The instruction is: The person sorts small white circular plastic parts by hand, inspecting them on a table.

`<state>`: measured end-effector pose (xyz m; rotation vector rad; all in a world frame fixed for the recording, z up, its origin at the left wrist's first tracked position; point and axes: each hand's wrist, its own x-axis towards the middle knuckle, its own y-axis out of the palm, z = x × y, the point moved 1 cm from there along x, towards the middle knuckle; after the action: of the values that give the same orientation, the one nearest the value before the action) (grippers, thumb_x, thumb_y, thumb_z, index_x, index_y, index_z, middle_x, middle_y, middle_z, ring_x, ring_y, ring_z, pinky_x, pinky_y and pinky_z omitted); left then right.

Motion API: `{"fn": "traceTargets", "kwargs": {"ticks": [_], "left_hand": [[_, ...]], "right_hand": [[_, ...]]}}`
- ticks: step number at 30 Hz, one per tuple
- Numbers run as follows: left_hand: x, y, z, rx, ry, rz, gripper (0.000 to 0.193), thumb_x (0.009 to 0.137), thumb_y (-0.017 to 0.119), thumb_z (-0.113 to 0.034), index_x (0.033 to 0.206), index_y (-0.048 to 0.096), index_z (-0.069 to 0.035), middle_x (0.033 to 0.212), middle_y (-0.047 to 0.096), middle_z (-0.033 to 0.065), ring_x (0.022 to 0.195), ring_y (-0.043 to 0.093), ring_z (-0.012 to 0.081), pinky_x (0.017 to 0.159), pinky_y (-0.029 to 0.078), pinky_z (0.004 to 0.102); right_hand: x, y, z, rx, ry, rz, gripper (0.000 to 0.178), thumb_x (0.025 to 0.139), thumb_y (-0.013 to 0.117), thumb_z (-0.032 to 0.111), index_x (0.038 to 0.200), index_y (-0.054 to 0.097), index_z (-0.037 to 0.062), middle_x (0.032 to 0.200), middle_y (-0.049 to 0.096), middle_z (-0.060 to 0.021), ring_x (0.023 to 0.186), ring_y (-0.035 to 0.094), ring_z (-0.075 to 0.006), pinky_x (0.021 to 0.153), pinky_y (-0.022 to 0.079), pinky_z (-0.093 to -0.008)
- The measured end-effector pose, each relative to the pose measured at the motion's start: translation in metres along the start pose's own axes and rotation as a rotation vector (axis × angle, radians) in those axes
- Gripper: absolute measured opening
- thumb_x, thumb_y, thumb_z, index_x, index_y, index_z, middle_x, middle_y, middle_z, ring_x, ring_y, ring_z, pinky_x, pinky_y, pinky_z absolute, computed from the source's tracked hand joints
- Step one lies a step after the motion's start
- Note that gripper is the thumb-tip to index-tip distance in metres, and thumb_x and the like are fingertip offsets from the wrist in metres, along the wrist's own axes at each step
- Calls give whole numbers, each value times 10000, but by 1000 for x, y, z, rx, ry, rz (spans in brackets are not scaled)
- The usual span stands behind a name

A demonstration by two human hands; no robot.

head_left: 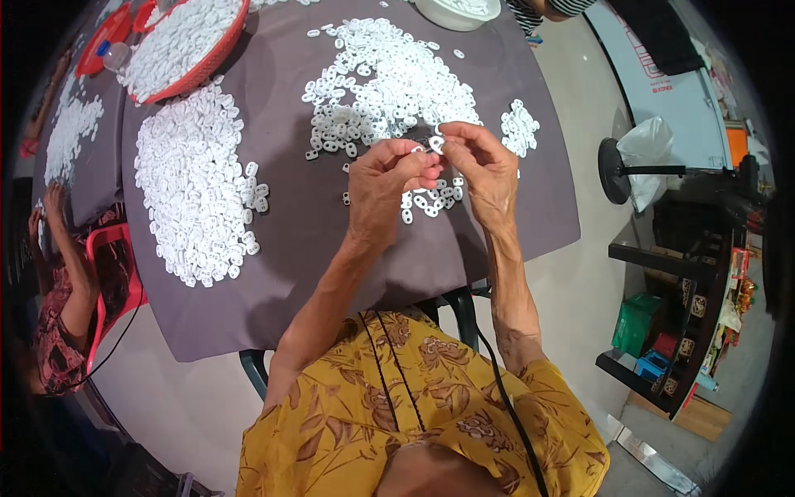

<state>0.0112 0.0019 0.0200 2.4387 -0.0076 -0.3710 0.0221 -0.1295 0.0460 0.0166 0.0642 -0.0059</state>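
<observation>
Over the near part of the cloth-covered table (281, 232), my two hands meet at fingertip height. Between the thumb and fingers of my right hand (489, 178) is a small white oval plastic piece (436, 143) with dark openings. My left hand (383, 184) has its fingers curled, pinching another small white piece (418, 150) close beside it; the fingers partly hide it. Just beyond my hands spreads a large heap of like white pieces (397, 79). Several loose ones (431, 201) lie below my fingers.
A second heap of white pieces (195, 190) covers the table's left side, near a red basket (211, 79) full of them. A white bowl (455, 16) stands at the far edge. Small pile (519, 128) at right. Another person's arm (73, 257) is at far left; a dark shelf (662, 265) stands right.
</observation>
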Motion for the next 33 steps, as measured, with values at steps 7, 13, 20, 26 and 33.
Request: {"fn": "traceTargets", "kwargs": {"ticks": [7, 13, 20, 26, 33], "left_hand": [[0, 1, -3, -21, 6, -25, 150, 794, 585, -85, 878, 581, 39, 811, 626, 113, 708, 611, 146, 632, 510, 243], [0, 0, -3, 38, -7, -17, 172, 795, 583, -114, 889, 571, 29, 805, 618, 107, 703, 592, 138, 646, 496, 248], [0, 0, -1, 55, -23, -37, 169, 791, 593, -111, 888, 588, 26, 786, 615, 80, 689, 583, 118, 619, 484, 228], [-1, 0, -1, 67, -5, -42, 179, 788, 605, -109, 898, 600, 32, 786, 624, 79, 686, 590, 113, 601, 486, 220], [0, -4, 2, 49, 6, -23, 205, 792, 625, -119, 913, 610, 45, 772, 626, 81, 658, 587, 111, 589, 489, 218]], "right_hand": [[2, 5, 3, 42, -69, 19, 199, 800, 593, 35, 989, 600, -24, 866, 586, -52, 769, 542, -106, 703, 442, -228], [2, 7, 0, -3, -87, 10, 192, 801, 594, 38, 981, 600, -29, 846, 588, -51, 754, 546, -112, 693, 449, -229], [2, 7, -1, -21, -83, 19, 166, 802, 588, 31, 953, 600, -37, 848, 598, -60, 737, 557, -118, 680, 457, -230], [1, 6, -4, -59, -98, 30, 145, 798, 584, 12, 933, 602, -41, 853, 601, -65, 734, 565, -124, 678, 463, -229], [2, 4, -11, -41, -70, 53, 123, 792, 580, -9, 908, 603, -39, 841, 604, -70, 721, 575, -126, 667, 470, -236]]}}
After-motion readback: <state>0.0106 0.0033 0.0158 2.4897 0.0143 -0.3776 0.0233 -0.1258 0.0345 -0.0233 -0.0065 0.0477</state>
